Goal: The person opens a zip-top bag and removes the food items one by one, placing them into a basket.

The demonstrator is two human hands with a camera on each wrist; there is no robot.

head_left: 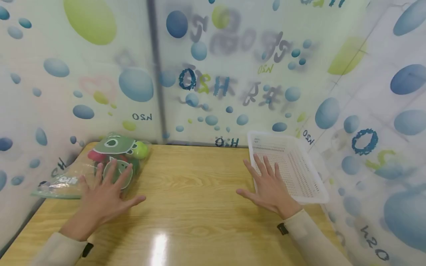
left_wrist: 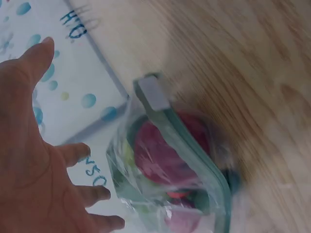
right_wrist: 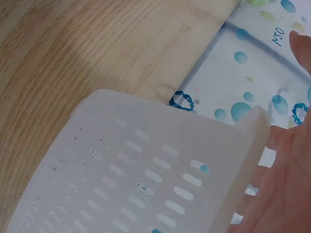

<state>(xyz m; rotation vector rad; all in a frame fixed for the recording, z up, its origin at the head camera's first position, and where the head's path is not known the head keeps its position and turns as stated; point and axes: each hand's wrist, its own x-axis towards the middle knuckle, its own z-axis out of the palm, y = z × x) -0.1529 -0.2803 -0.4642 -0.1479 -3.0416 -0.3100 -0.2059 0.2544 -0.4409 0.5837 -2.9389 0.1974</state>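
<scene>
My left hand (head_left: 104, 197) is held with fingers spread and straight, nearest to a clear zip bag (head_left: 76, 171) on the left of the table. Inside the bag are a green printed pattern, a bright green round thing (head_left: 140, 150) and a pinkish-red thing (head_left: 96, 155). The left wrist view shows the bag's green zip strip (left_wrist: 187, 138) and a dark red round thing (left_wrist: 165, 155) behind it. My right hand (head_left: 271, 190), fingers also spread, is beside a white perforated plastic basket (head_left: 321, 184), overlapping its left edge in the head view. Neither hand holds anything.
The wooden table (head_left: 186, 210) lies between the bag and the basket. A curtain (head_left: 206, 122) printed with blue and green bubbles and H2O lettering stands along the back and both sides, close behind the basket and bag.
</scene>
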